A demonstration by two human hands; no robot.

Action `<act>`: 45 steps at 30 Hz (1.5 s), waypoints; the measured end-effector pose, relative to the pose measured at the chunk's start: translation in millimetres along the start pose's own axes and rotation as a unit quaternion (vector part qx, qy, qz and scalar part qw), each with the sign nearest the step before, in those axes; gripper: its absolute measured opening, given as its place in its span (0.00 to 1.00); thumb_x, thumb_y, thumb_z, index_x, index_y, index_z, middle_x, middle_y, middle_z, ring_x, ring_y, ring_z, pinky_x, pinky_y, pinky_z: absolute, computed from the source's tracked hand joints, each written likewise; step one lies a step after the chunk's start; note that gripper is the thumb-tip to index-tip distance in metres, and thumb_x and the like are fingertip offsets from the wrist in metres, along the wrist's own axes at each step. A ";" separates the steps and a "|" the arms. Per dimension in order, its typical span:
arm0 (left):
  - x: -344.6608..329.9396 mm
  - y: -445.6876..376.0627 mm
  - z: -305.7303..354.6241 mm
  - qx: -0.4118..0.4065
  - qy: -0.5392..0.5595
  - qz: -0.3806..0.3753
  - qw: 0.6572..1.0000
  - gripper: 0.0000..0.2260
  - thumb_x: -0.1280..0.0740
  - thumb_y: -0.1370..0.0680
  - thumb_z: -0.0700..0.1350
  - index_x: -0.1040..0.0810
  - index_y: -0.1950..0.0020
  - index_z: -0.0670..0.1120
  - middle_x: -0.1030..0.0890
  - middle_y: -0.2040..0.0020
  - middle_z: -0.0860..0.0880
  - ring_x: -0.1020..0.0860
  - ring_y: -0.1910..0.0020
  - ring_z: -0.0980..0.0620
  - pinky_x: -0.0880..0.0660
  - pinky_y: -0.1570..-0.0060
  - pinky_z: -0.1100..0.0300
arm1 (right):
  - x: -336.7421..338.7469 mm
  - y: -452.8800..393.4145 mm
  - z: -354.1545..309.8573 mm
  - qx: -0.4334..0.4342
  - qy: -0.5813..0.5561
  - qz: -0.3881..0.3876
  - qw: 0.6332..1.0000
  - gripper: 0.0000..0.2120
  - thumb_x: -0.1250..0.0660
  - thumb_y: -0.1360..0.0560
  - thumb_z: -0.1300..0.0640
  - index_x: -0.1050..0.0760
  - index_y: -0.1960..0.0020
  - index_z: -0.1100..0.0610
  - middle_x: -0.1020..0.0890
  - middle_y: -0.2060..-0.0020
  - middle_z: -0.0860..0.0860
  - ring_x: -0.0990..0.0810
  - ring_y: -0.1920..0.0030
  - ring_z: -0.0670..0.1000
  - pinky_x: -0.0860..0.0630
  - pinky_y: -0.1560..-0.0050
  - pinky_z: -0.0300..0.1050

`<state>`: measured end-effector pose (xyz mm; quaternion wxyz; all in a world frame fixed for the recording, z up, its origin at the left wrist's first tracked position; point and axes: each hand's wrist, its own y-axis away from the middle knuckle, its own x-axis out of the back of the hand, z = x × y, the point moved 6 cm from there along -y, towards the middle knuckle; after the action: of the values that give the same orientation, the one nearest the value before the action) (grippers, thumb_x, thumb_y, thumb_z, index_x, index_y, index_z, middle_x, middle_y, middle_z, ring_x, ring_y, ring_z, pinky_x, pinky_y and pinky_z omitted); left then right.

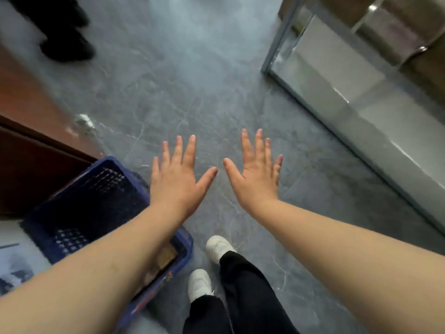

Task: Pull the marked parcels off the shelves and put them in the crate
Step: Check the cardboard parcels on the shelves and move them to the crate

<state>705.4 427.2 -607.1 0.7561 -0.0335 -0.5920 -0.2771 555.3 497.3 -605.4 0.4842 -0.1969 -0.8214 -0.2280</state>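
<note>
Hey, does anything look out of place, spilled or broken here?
Nothing is clearly spilled or broken. Both hands, left and right, are spread open and empty over the floor. The blue crate sits beside the left arm; the picture is blurred, so small damage could be missed.

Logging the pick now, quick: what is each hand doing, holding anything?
Left hand: open, fingers spread, holding nothing, above the blue crate edge.
Right hand: open, fingers spread, holding nothing, over the grey floor.
</note>
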 end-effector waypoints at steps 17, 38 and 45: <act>246.3 117.7 566.9 -0.516 0.028 0.147 0.843 0.38 0.57 0.26 0.73 0.67 0.22 0.58 0.65 0.21 0.50 0.67 0.23 0.48 0.62 0.23 0.48 | 571.0 168.7 227.9 -0.218 0.145 0.385 0.885 0.33 0.52 0.20 0.34 0.65 0.22 0.40 0.67 0.22 0.49 0.68 0.22 0.52 0.69 0.27 0.61; 300.8 140.3 995.8 -0.575 0.010 0.268 0.773 0.37 0.61 0.27 0.73 0.72 0.25 0.59 0.70 0.22 0.50 0.69 0.23 0.47 0.64 0.24 0.47 | 879.2 170.8 480.2 -0.226 0.204 0.451 0.839 0.33 0.59 0.24 0.31 0.63 0.22 0.37 0.69 0.22 0.48 0.71 0.24 0.52 0.72 0.29 0.58; 259.7 113.5 1151.9 -0.585 0.046 0.260 0.767 0.37 0.61 0.27 0.74 0.71 0.24 0.59 0.70 0.22 0.49 0.68 0.23 0.46 0.60 0.24 0.44 | 962.3 154.6 602.1 -0.210 0.259 0.473 0.816 0.31 0.58 0.22 0.31 0.60 0.22 0.38 0.66 0.22 0.48 0.68 0.22 0.53 0.70 0.28 0.58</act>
<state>-214.5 860.7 3.6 0.6596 -0.6089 -0.2487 -0.3636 -222.0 1063.1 17.8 0.6740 -0.5917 -0.4035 -0.1810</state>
